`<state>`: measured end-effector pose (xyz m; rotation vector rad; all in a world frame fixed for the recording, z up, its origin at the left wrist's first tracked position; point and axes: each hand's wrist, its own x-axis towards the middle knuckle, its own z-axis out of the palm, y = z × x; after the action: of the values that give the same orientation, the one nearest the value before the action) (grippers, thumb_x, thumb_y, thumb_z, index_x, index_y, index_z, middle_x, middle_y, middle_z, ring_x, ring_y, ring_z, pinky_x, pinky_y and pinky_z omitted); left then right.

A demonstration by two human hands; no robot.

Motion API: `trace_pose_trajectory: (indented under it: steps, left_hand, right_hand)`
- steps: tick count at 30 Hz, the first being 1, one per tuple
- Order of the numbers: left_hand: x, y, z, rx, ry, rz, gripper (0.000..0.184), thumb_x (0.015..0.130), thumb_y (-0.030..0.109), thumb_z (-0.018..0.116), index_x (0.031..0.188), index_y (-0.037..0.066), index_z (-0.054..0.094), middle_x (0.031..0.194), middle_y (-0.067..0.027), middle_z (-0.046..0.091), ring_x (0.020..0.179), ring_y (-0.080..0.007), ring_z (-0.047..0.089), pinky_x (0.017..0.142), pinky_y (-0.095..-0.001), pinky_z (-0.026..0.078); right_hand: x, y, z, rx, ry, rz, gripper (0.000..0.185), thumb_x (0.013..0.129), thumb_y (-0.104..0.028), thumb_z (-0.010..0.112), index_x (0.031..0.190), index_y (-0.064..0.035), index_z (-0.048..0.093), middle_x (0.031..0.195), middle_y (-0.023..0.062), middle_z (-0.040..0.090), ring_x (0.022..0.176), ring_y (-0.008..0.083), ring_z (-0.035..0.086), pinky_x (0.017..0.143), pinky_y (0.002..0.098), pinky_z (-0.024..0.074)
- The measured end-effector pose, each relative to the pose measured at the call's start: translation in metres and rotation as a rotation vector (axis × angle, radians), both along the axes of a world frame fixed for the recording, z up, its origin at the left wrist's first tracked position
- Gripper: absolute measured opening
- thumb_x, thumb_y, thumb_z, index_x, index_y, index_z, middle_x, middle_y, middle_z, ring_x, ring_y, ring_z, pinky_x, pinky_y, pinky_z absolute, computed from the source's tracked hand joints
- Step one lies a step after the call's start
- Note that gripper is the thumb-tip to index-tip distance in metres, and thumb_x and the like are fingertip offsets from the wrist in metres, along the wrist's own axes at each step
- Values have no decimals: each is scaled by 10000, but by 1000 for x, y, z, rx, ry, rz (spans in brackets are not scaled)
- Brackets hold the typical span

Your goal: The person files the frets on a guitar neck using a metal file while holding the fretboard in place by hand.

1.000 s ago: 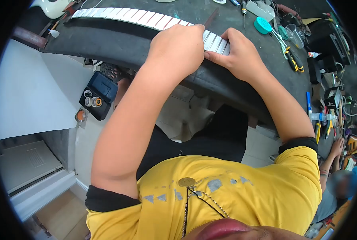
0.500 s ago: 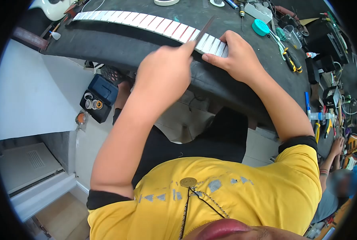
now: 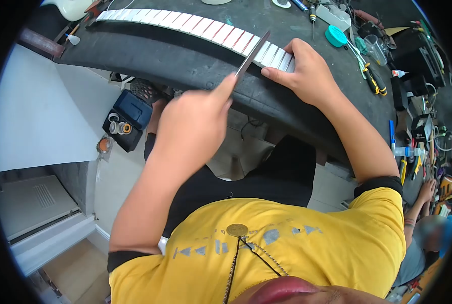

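A guitar neck (image 3: 185, 23) lies along the bench edge, its fretboard covered in white strips with the fret lines showing between them. My left hand (image 3: 195, 119) is closed around a slim metal file (image 3: 253, 54), index finger stretched along it. The file crosses the fretboard at a slant near the neck's right end, its tip past the far edge. My right hand (image 3: 309, 71) grips that end, thumb on the near side and fingers over the far side, partly hidden.
The dark bench (image 3: 150, 53) carries a teal round container (image 3: 336, 36), yellow-black pliers (image 3: 374, 81) and a screwdriver (image 3: 313, 14) at the right. A co-worker's hand (image 3: 427, 190) rests among tools at far right. Below stands an open black case (image 3: 127, 119) with rolls.
My left hand has drawn the file back toward my body, down and left across the fretboard. My right hand still grips the neck's end; the whole view has shifted slightly.
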<state>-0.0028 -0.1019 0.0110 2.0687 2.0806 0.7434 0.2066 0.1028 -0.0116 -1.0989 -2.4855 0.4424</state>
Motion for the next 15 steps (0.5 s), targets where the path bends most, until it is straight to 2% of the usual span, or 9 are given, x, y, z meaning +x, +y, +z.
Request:
trace_pose_trajectory:
  steps: [3, 6, 7, 9, 12, 15]
  left_hand:
    - [1, 82, -13, 90, 12, -37, 355, 1072, 136, 684, 1409, 59, 764, 963, -285, 777, 905, -498, 750, 846, -582, 591]
    - [4, 89, -19, 105, 2, 8, 329, 1083, 153, 666, 1375, 56, 783, 1000, -294, 783, 935, -504, 753, 867, -583, 591]
    - [6, 67, -13, 54, -36, 10, 359, 1081, 133, 677, 1423, 58, 760, 965, -286, 775, 905, -494, 748, 838, -575, 586]
    - [4, 7, -7, 38, 19, 9, 468, 1031, 98, 723, 1495, 43, 696, 860, -202, 773, 804, -418, 771, 735, -545, 604]
    - [-8, -83, -16, -37, -42, -2, 701, 975, 7, 790, 1646, 86, 606, 808, -144, 708, 706, -371, 711, 664, -483, 565]
    - [-12, -106, -11, -60, -97, 36, 630, 1004, -20, 759, 1616, 86, 652, 840, -188, 704, 715, -400, 687, 688, -439, 562]
  right_hand:
    - [0, 0, -1, 10, -20, 5, 761, 881, -582, 945, 1205, 50, 673, 1147, 248, 754, 1102, 416, 742, 966, 483, 587]
    - [-1, 0, 3, -11, -37, -2, 764, 880, -587, 946, 1207, 48, 673, 1143, 247, 755, 1099, 414, 743, 965, 482, 587]
    - [0, 1, 1, 0, -33, 3, 765, 881, -588, 946, 1208, 48, 673, 1143, 246, 755, 1097, 413, 743, 965, 482, 587]
    - [0, 1, -1, -1, -18, 7, 765, 883, -587, 945, 1209, 48, 672, 1143, 245, 756, 1094, 411, 744, 967, 482, 587]
    - [0, 2, 1, -16, -8, 2, 762, 886, -580, 943, 1213, 52, 670, 1150, 245, 758, 1096, 411, 744, 971, 480, 587]
    - [0, 1, 0, -12, -33, 10, 760, 892, -571, 938, 1224, 58, 670, 1165, 244, 757, 1109, 409, 742, 979, 479, 586]
